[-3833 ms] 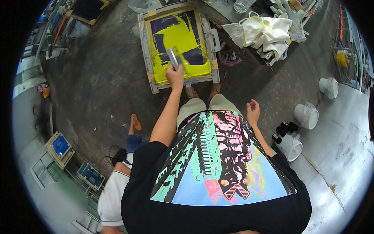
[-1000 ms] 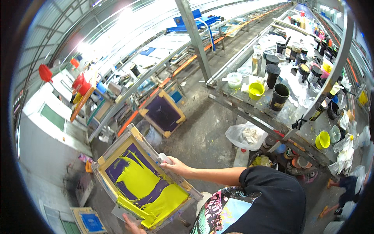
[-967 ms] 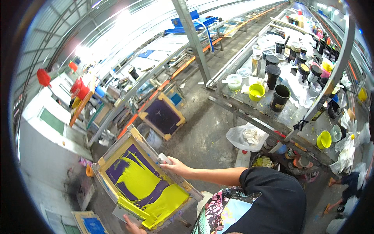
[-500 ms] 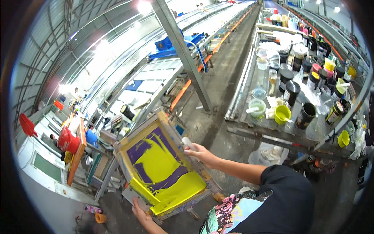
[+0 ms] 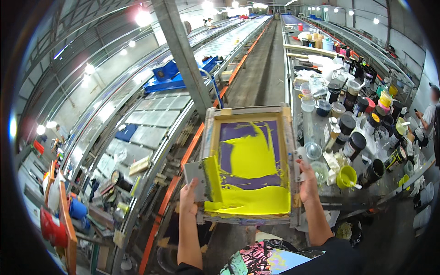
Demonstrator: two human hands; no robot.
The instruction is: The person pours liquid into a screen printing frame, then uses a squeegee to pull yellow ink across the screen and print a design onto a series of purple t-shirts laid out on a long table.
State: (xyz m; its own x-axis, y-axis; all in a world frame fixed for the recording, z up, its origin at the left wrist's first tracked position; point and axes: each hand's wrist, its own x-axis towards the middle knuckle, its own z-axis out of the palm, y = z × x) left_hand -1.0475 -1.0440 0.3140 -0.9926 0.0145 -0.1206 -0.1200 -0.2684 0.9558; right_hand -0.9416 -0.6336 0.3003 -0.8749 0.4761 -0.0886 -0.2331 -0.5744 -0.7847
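Observation:
A wooden-edged screen printing frame (image 5: pixel 250 111) is held up in front of me, tilted so its inner side shows. Bright yellow ink (image 5: pixel 251 201) lies thick along its near edge, and more is smeared over the purple mesh (image 5: pixel 228 156). Inside the frame's left side leans a yellow-coated squeegee (image 5: pixel 212 181). My left hand (image 5: pixel 188 198) is closed at the frame's left, its thumb over a pale metal plate (image 5: pixel 195 176). My right hand (image 5: pixel 308 184) grips the right side by another metal plate; some of its fingers are hidden.
At right, a table holds many ink jars (image 5: pixel 355 144), cups and a yellow-green cup (image 5: pixel 347 176). A steel post (image 5: pixel 181 55) stands ahead. Long printing tables (image 5: pixel 160 107) run along the left. A red bucket (image 5: pixel 52 227) sits lower left; a person (image 5: pixel 428 117) stands far right.
The frame has swung to the right and turned nearly square to me. My right hand has shifted down its right side. The view has turned left, bringing a person in at the right.

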